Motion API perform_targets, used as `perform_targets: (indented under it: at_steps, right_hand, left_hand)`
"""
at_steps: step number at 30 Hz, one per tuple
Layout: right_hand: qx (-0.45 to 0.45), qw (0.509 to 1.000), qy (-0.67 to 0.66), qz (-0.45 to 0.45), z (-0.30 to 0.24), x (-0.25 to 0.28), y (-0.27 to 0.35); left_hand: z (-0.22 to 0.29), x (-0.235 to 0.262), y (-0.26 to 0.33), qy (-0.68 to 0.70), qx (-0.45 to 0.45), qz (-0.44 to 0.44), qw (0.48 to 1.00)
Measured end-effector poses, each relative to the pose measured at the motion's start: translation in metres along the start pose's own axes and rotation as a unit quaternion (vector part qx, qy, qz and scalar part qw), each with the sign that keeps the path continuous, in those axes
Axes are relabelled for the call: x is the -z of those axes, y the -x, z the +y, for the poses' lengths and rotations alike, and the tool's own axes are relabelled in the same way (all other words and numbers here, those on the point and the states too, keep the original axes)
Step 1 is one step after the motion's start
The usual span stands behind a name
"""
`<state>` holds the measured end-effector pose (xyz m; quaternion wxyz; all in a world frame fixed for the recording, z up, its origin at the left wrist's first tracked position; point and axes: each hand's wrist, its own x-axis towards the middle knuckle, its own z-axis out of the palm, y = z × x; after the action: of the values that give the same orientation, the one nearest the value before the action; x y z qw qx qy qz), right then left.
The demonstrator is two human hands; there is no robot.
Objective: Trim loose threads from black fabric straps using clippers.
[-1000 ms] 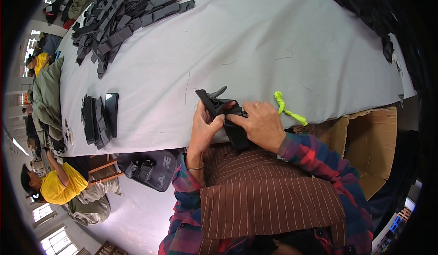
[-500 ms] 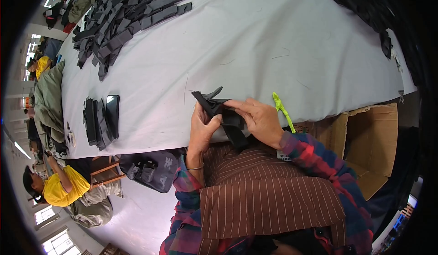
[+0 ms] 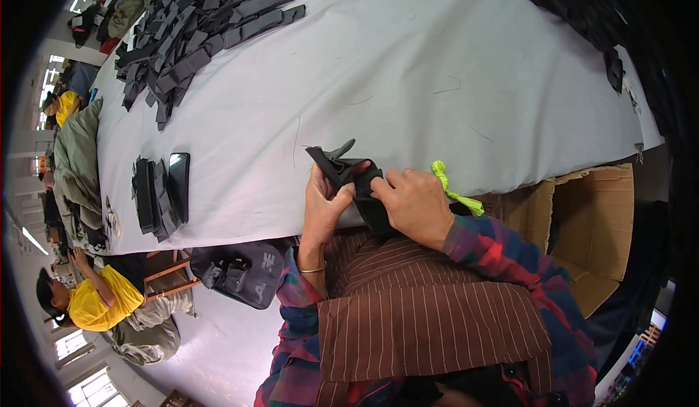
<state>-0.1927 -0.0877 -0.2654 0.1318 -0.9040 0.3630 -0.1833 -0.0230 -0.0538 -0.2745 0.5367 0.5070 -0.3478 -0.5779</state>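
Above the near edge of the table, a black fabric strip (image 3: pixel 377 218) is bunched and folded between my two hands. My left hand (image 3: pixel 321 207) grips it with the thumb on top, and a loose flap sticks out past the fingers. My right hand (image 3: pixel 418 204) is curled, thumb and fingertips pinching the strip's right part. A bright yellow-green knotted ribbon (image 3: pixel 441 178) shows behind my right hand; what it is tied to is hidden. Nearest on the left lie a small stack of black fabric strips (image 3: pixel 151 199) and a dark phone (image 3: pixel 179 188).
A heap of dark strips (image 3: pixel 193 39) covers the far left of the pale cloth-covered table (image 3: pixel 349 65). Black fabric (image 3: pixel 582 14) lies far right. An open cardboard box (image 3: pixel 593 225) stands at my right. A person in yellow (image 3: pixel 109 298) works at the left, beside a wooden stool (image 3: pixel 166 276).
My right hand has turned and its fingers have curled in on the strip, opening its fold wider. The yellow-green ribbon has swung down and right. My left hand stays in place.
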Motion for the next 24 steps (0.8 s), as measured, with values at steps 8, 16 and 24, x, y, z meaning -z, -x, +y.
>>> perform_targets:
  at_steps: [8, 16, 24]
  right_hand:
    - [0.005, 0.999, 0.011, 0.042, 0.001, -0.016, -0.004]
    - [-0.022, 0.993, -0.088, 0.074, 0.019, 0.007, -0.014]
    - [-0.008, 0.99, -0.124, -0.062, 0.033, -0.013, -0.016]
  left_hand:
    - [0.0, 0.0, -0.001, 0.013, 0.003, -0.003, 1.0]
    - [0.001, 0.001, 0.001, 0.018, 0.008, 0.01, 1.0]
    - [-0.003, -0.003, 0.0, -0.006, -0.006, 0.01, 1.0]
